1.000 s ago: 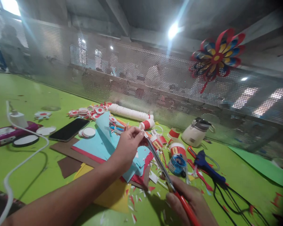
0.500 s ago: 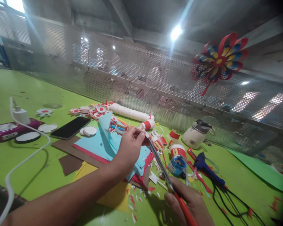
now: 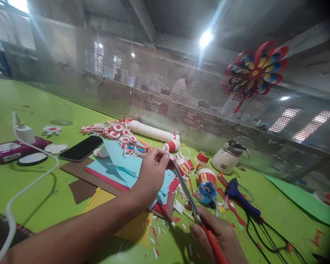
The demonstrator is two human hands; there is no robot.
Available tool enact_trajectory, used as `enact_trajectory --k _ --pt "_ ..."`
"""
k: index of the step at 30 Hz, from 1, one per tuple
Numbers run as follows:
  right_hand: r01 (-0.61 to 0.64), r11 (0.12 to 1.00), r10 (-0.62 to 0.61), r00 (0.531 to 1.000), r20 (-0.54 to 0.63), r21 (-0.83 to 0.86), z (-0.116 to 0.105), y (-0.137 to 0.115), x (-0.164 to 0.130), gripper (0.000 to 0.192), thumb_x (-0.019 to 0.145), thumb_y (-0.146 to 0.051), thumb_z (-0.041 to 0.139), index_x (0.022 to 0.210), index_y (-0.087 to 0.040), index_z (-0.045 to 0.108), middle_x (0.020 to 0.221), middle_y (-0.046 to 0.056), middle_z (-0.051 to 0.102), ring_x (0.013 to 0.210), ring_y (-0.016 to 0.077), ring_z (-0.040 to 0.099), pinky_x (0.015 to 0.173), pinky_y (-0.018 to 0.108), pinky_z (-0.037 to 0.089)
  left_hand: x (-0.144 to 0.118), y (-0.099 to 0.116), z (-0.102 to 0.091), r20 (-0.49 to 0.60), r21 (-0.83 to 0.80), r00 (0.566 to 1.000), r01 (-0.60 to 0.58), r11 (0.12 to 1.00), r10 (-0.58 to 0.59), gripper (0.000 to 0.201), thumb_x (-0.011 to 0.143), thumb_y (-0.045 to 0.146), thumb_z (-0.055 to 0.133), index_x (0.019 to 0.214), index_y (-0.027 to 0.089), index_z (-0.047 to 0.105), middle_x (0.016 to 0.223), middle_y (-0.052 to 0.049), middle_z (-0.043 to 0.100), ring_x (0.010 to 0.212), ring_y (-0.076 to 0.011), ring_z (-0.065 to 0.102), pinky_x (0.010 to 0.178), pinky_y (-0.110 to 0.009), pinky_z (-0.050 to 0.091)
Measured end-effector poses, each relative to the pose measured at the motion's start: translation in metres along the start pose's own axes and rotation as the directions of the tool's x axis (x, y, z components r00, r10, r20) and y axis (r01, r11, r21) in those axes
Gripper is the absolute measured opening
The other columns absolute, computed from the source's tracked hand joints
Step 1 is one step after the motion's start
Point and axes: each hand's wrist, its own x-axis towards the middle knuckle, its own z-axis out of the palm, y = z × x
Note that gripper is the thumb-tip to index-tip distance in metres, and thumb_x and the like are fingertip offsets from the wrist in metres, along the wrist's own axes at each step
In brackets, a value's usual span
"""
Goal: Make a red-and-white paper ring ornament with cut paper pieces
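Note:
My left hand (image 3: 151, 174) is closed in a pinch on a small piece of white paper (image 3: 167, 153), mostly hidden by the fingers. In my right hand (image 3: 222, 229) is a pair of scissors (image 3: 184, 187) with red handles, its blades pointing up and away. The blade tips reach the pinched paper beside my left fingertips. Below my left hand lie light blue paper sheets (image 3: 99, 169), one with a raised flap, over red and brown sheets. Yellow paper (image 3: 134, 233) sticks out underneath, and red and white scraps (image 3: 155, 236) are scattered nearby.
Red-and-white paper discs (image 3: 117, 128) are heaped behind the blue sheets, near a long white roll (image 3: 154, 131). A phone (image 3: 82, 148) and purple power strip (image 3: 5, 148) lie left. On the right are a paper cup (image 3: 207, 176), blue tape (image 3: 205, 193), a glue gun (image 3: 240, 198) and a kettle (image 3: 226, 157).
The raised flap of blue paper has tipped over to the left and partly covers the white discs behind it. Both hands and the scissors stay almost in place.

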Motion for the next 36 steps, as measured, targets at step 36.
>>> enact_trajectory --k 36 --pt "0.036 0.999 -0.037 0.992 -0.117 -0.010 0.012 0.000 -0.003 0.037 0.081 -0.045 0.053 0.095 -0.014 0.068 0.068 0.004 0.067 0.056 0.0155 0.059 0.055 0.022 0.047 -0.001 -0.005 0.002 -0.065 0.008 0.997 -0.046 0.999 0.046 0.013 0.079 0.024 0.053 0.071 0.016 0.049 0.065 -0.002 0.058 0.063 -0.0149 0.059 0.067 -0.033 0.049"
